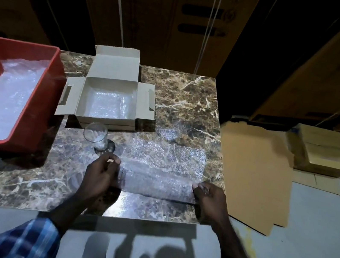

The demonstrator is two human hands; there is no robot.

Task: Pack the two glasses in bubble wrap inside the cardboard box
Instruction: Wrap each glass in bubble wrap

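We are looking down at a marble table [191, 101]. Our left hand [98, 173] is curling its fingers and pinching the left edge of a sheet of bubble wrap [162, 168], while our right hand [209, 199] is gripping the right edge the same way. The sheet is lying stretched between both hands. A glass [95, 136] is standing upright just beyond the left hand. Behind it an open cardboard box [110, 101] is sitting, holding something wrapped in bubble wrap. A red bin [42, 94] with more wrap is sitting at the left.
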